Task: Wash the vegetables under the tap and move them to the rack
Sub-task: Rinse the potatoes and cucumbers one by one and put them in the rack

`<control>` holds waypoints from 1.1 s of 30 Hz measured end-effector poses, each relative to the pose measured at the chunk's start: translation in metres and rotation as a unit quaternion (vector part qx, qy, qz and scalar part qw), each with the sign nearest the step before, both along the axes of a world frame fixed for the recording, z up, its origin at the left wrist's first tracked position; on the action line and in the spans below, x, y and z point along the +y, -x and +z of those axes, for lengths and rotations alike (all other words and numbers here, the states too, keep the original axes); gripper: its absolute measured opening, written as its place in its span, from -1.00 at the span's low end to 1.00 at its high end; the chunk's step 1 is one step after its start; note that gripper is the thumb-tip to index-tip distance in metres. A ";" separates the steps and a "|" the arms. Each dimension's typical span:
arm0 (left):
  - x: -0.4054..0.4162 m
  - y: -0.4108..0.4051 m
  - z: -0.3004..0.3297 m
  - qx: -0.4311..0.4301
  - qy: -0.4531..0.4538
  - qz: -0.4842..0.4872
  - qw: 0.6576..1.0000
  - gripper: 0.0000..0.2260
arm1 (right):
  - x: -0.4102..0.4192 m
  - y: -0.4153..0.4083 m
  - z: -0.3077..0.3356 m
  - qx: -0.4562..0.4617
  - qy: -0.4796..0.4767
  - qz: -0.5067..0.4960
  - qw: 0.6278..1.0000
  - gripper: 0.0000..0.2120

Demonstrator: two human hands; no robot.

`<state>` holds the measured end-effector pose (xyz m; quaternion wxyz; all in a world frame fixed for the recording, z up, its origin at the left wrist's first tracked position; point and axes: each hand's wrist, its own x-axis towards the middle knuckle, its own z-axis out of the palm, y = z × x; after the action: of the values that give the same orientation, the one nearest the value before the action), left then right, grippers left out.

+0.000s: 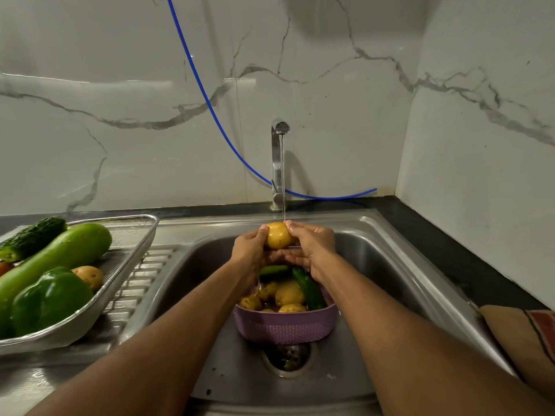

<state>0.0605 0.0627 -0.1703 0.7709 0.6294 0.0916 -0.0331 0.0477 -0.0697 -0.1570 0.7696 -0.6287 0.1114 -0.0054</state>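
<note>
Water from the tap falls straight onto the potato, which is why both hands lift it high over the sink. The left hand and right hand each curl a grip around it from opposite sides. Below sits the purple basket with unwashed potatoes and cucumbers, catching runoff. The rack on the left surface already carries washed vegetables.

A home kitchen: steel sink with running tap, marble-look wall tiles, vegetables draining on a rack.
</note>
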 end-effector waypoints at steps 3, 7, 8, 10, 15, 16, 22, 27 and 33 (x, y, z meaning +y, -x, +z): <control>-0.004 0.001 -0.001 0.006 -0.005 -0.010 1.000 -0.62 | 0.003 -0.003 -0.001 0.005 0.014 -0.038 0.999 -0.66; -0.005 0.003 0.002 0.035 0.042 0.001 0.999 -0.62 | 0.002 -0.006 -0.001 0.011 0.026 -0.037 0.999 -0.62; -0.004 0.002 0.002 0.044 0.045 0.015 0.998 -0.63 | 0.002 -0.005 -0.001 0.006 0.020 -0.018 1.000 -0.68; -0.001 -0.001 0.002 0.071 0.051 0.039 0.995 -0.63 | -0.001 -0.003 -0.001 -0.003 0.006 0.032 0.999 -0.77; 0.004 0.002 -0.009 0.092 0.005 0.035 0.995 -0.67 | -0.003 -0.003 -0.006 -0.001 0.084 0.103 0.991 -0.57; 0.002 0.003 -0.011 0.085 -0.018 0.026 0.996 -0.66 | -0.003 -0.002 -0.008 -0.007 0.097 0.101 0.990 -0.54; -0.007 0.009 -0.013 0.007 -0.087 0.008 0.996 -0.69 | 0.003 -0.003 -0.015 -0.057 0.224 0.038 0.972 -0.61; -0.005 0.015 -0.006 -0.033 -0.180 -0.057 0.982 -0.72 | 0.006 -0.007 -0.016 -0.048 0.280 0.050 0.958 -0.65; -0.009 0.021 -0.001 -0.012 -0.182 -0.123 0.976 -0.64 | 0.003 -0.011 -0.020 -0.057 0.300 0.058 0.950 -0.69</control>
<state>0.0392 0.0540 -0.1713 0.6349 0.7657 0.0089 -0.1026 0.0584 -0.0667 -0.1774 0.5494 -0.8347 0.0245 -0.0298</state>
